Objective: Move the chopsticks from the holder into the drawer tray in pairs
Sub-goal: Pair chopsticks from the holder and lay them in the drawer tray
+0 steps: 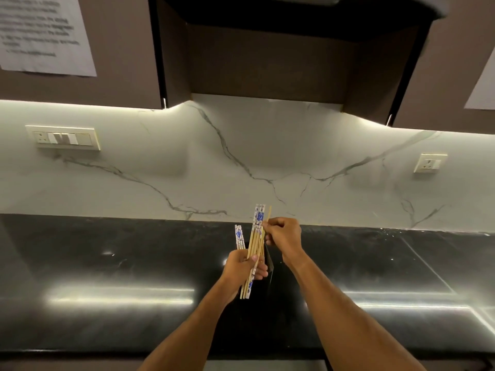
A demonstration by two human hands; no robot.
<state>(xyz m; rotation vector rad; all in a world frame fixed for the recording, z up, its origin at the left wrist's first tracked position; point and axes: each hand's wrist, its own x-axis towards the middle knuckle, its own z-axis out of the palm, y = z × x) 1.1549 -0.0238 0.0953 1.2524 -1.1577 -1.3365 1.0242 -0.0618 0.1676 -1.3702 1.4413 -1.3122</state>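
- Left hand (245, 266) grips a bundle of tan bamboo chopsticks with blue-and-white patterned tops (254, 250), tilted above the glossy black worktop (120, 277).
- Right hand (284, 234) pinches one plain chopstick near the bundle's top.
- More patterned chopsticks (239, 236) stand in the black holder (269, 274).

Counter (107, 277) running left to right across the lower half, backsplash (241, 162) rising behind it. Chopstick holder (267, 274) standing on the counter near the middle, mostly hidden behind the hands. Left hand (242, 271) in front of the holder, gripping a chopstick bundle (254, 253) that tilts up and right. Second chopstick cluster (239, 236) just left of the bundle. Right hand (284, 236) right of the bundle, pinching near its top. Switch panel (64, 137) on the backsplash far left, socket (430, 163) far right. Cabinets (120, 49) above, paper sheet (42, 33) on the left one.
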